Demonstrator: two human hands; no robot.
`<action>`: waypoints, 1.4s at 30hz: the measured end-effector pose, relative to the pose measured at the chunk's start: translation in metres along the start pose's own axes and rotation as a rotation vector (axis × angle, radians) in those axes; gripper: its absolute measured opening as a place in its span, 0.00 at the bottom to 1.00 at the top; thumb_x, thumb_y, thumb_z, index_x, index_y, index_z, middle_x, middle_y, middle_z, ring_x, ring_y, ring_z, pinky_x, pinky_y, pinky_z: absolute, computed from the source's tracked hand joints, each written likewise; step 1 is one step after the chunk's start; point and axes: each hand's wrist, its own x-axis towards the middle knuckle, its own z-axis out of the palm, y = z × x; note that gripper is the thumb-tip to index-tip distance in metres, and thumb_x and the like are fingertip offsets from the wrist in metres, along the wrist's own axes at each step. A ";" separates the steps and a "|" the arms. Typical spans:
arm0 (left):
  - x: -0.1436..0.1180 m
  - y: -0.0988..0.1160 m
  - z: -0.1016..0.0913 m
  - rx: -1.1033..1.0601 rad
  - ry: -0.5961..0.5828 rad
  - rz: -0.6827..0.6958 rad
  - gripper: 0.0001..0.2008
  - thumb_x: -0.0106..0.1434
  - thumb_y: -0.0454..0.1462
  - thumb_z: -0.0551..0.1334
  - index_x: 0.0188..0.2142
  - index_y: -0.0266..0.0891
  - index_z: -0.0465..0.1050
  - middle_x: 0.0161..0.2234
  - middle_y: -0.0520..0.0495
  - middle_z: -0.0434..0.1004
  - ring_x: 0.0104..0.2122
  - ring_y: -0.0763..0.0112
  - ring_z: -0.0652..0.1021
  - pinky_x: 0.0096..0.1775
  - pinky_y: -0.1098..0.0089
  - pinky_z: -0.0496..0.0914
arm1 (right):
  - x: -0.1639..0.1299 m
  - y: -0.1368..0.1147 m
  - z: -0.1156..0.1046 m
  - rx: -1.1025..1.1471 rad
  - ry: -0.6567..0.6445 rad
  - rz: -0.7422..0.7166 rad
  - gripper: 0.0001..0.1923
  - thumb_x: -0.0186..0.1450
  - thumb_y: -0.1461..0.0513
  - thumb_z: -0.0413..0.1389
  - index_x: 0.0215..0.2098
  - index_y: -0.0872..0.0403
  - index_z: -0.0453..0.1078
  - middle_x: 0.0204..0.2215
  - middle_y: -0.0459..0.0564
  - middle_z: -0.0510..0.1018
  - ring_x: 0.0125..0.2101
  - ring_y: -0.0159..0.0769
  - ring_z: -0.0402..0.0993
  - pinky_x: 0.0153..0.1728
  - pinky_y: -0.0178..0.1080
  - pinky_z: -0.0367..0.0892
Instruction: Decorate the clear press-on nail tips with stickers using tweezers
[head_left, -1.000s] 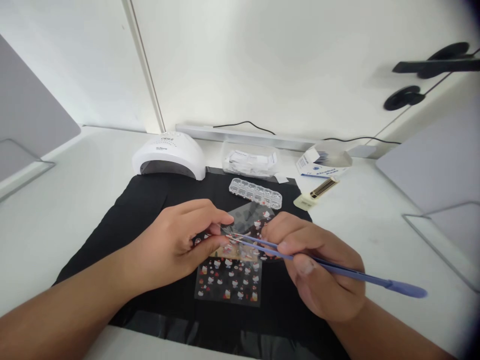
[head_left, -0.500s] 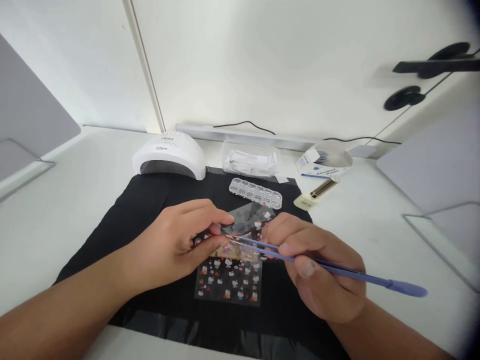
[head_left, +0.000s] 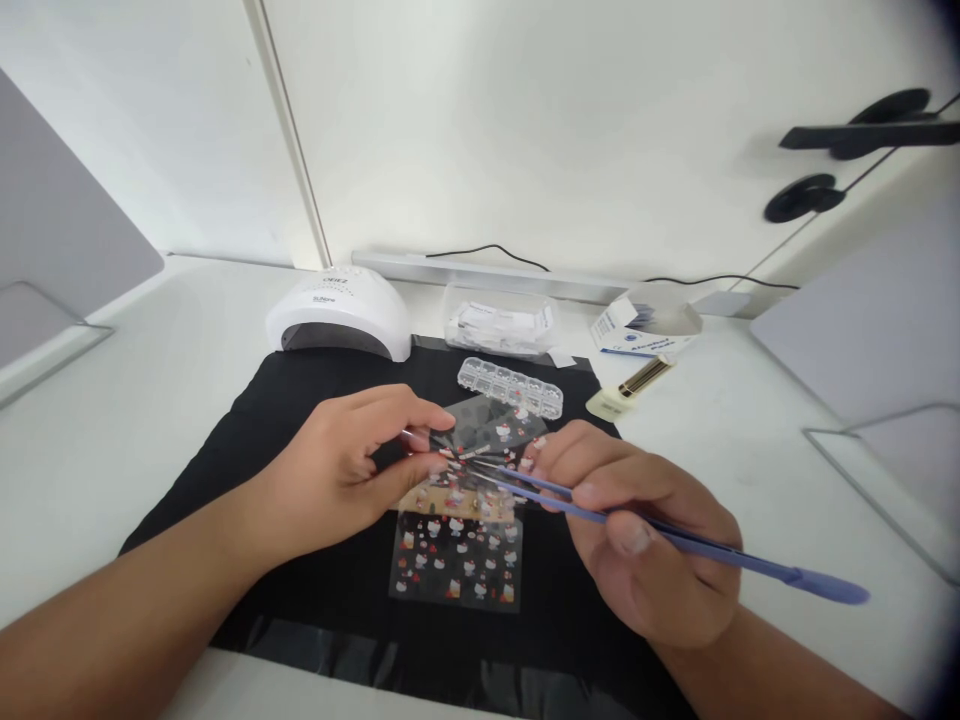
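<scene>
While the left hand pinches the near edge of a clear sticker sheet between thumb and forefinger, lifting it off the black mat, the right hand is closed in a pen-style grip on the blue tweezers. The tweezer tips meet the raised sheet just beside the left thumb; whether they have a sticker caught is too small to tell. A second sticker sheet lies flat on the mat below both hands.

Recommended technique for the step in hand, lifting one decal:
- Hold the sheet taut and slightly curled, so a decal edge stands proud of the backing.
- Bring the tips in low and nearly parallel to the film; a steep angle is likely to pierce or crease the decal.
- Apply light, steady pressure. Thin film probably tears or folds on itself if pulled fast.
- Rest the heel of the right hand on the mat to damp tremor.

Nearby items: a white nail lamp at the mat's far-left corner, a clear compartment box just beyond the sheet, a clear tub of white pieces behind it, and a small blue-and-white carton to the right on the white table.
</scene>
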 end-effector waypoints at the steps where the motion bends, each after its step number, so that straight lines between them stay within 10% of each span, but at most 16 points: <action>1: 0.001 -0.001 0.000 -0.006 0.006 -0.015 0.10 0.64 0.29 0.65 0.45 0.37 0.74 0.34 0.52 0.76 0.31 0.78 0.78 0.33 0.79 0.73 | 0.001 0.000 0.001 -0.008 0.005 -0.004 0.10 0.68 0.62 0.55 0.42 0.51 0.78 0.29 0.52 0.76 0.32 0.42 0.73 0.37 0.51 0.70; 22: -0.004 -0.012 0.003 -0.475 0.058 -0.175 0.13 0.65 0.31 0.65 0.48 0.44 0.71 0.35 0.51 0.72 0.32 0.75 0.75 0.33 0.77 0.74 | -0.001 0.003 0.001 -0.013 -0.001 -0.015 0.12 0.68 0.63 0.52 0.44 0.51 0.77 0.30 0.53 0.77 0.35 0.45 0.75 0.38 0.54 0.73; 42: -0.003 -0.010 0.005 -0.423 -0.021 -0.090 0.20 0.59 0.29 0.68 0.50 0.43 0.72 0.39 0.49 0.75 0.37 0.71 0.76 0.42 0.70 0.74 | 0.005 0.000 0.008 -0.019 0.132 -0.042 0.10 0.68 0.62 0.55 0.41 0.51 0.79 0.27 0.50 0.77 0.33 0.43 0.74 0.39 0.51 0.71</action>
